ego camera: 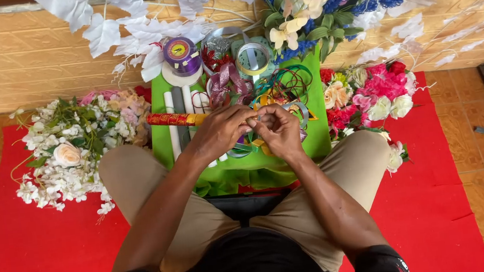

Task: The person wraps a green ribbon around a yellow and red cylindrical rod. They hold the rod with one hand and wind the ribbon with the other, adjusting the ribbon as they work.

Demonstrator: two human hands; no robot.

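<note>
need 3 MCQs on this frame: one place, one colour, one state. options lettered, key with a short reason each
1. Where does the purple ribbon spool sit?
A. at the far end of the green board
B. on the person's knee
C. among the white flowers

2. What colour is the mat on the floor?
A. blue
B. red
C. black

3. How are the hands placed?
A. apart, one on each knee
B. both raised off the work
C. together over the board, fingers on a small piece of ribbon

Key: 1 A, the spool stands at the board's far edge, near the wall. 2 B, red mat under the legs. 3 C, left hand and right hand meet at the middle.
</note>
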